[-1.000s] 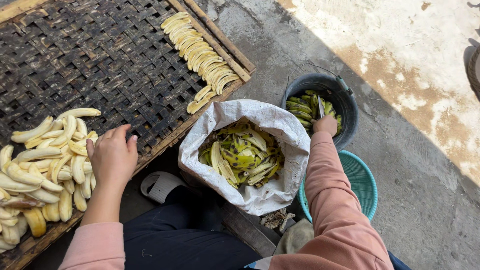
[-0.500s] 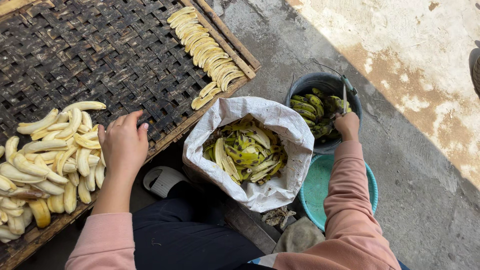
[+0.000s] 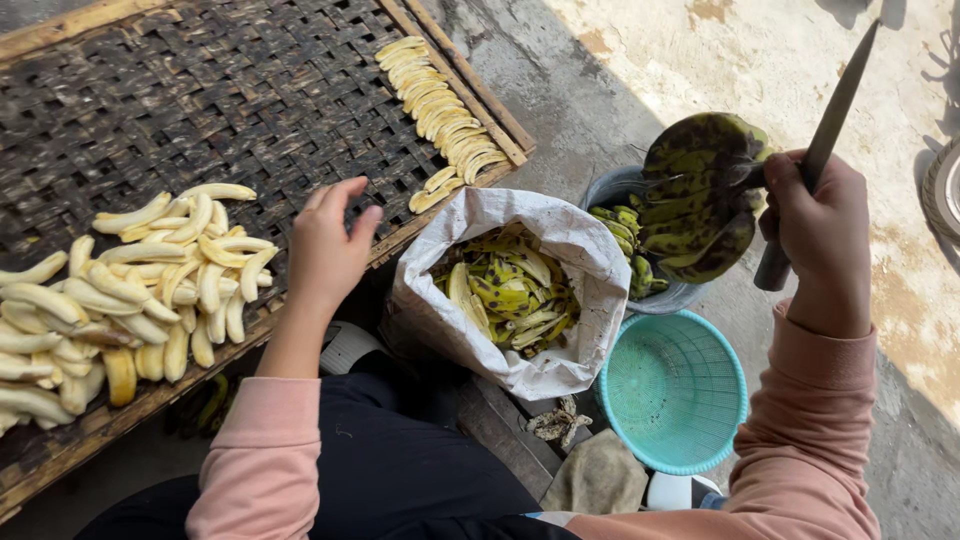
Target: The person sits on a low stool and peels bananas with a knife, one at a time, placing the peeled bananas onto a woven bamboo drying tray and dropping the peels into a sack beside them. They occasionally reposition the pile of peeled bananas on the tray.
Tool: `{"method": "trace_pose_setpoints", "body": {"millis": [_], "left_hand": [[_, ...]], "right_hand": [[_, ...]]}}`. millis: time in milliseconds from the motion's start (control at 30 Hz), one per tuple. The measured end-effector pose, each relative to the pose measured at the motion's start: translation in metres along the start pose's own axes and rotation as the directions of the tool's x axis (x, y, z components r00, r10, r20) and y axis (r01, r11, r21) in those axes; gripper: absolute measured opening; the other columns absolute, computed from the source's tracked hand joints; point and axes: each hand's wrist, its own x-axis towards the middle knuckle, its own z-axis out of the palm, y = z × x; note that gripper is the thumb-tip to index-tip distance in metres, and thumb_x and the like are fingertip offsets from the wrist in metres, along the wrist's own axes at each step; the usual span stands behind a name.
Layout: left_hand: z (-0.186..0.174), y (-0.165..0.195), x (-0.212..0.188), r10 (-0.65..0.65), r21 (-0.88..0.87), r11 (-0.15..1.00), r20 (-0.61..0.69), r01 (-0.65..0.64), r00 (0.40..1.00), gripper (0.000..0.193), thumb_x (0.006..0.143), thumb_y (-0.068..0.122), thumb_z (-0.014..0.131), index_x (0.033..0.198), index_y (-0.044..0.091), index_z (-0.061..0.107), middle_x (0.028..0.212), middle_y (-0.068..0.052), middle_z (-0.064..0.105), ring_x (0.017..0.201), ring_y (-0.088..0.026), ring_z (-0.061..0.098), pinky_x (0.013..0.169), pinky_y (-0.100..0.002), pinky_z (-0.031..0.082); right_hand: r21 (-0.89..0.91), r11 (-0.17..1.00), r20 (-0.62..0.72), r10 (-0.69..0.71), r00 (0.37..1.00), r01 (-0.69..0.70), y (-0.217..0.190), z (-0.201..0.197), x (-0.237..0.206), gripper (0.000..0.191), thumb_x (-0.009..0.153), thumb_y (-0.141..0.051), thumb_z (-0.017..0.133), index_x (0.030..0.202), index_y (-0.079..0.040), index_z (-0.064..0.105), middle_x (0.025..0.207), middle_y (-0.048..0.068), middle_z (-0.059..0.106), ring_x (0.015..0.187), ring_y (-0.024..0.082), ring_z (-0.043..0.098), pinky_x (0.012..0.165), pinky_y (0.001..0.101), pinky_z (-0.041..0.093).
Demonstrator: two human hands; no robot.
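My right hand (image 3: 818, 235) is raised over the dark bucket (image 3: 612, 188) and grips both a bunch of green, black-spotted bananas (image 3: 698, 195) and a knife (image 3: 829, 128) whose blade points up and away. My left hand (image 3: 328, 248) hovers open, fingers apart, over the edge of the woven bamboo tray (image 3: 190, 100), just right of a pile of peeled bananas (image 3: 130, 290). A second row of peeled bananas (image 3: 440, 115) lies along the tray's far right edge.
A white sack (image 3: 505, 290) full of yellow-green banana peels stands between my arms. A teal plastic basket (image 3: 672, 390) sits beside it on the concrete ground. More green bananas lie in the bucket. A cloth (image 3: 598, 478) lies near my knee.
My right hand has come up out of the bucket with a bunch of green bananas and the knife. My left hand has lifted slightly off the tray edge.
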Motion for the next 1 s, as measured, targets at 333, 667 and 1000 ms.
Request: {"method": "trace_pose_setpoints", "body": {"millis": [333,667,1000], "left_hand": [[0.043,0.07,-0.032,0.256,0.08,0.967,-0.226,-0.244,0.94,0.111,0.063,0.061,0.086,0.15,0.01,0.039,0.138,-0.014,0.048,0.131,-0.037,0.052,0.109,-0.05,0.043],[0.014,-0.079,0.003,-0.114,0.128,0.983,-0.153,0.134,0.982,0.08,0.068,-0.009,0.076,0.142,0.005,0.048,0.139,-0.019,0.056,0.127,-0.042,0.055,0.109,-0.052,0.041],[-0.035,-0.111,-0.001,-0.657,0.305,0.749,0.228,0.589,0.718,0.051,0.089,0.032,0.071,0.127,0.001,0.057,0.133,-0.018,0.061,0.124,-0.033,0.059,0.102,-0.044,0.05]], "right_hand": [[0.562,0.812,0.369,-0.076,0.926,-0.157,-0.07,0.232,0.038,0.024,0.107,-0.023,0.07,0.095,-0.002,0.068,0.084,0.002,0.069,0.068,0.01,0.063,0.062,0.0253,0.051],[0.729,0.643,0.306,0.005,0.952,-0.237,-0.067,0.482,-0.004,0.024,0.101,-0.024,0.065,0.089,-0.003,0.068,0.074,0.001,0.064,0.061,0.011,0.056,0.055,0.0288,0.047],[0.841,0.282,0.414,0.214,0.884,-0.462,-0.01,0.51,-0.09,0.018,0.106,-0.021,0.06,0.091,-0.014,0.053,0.07,-0.003,0.047,0.059,0.009,0.043,0.049,0.0297,0.043]]}}
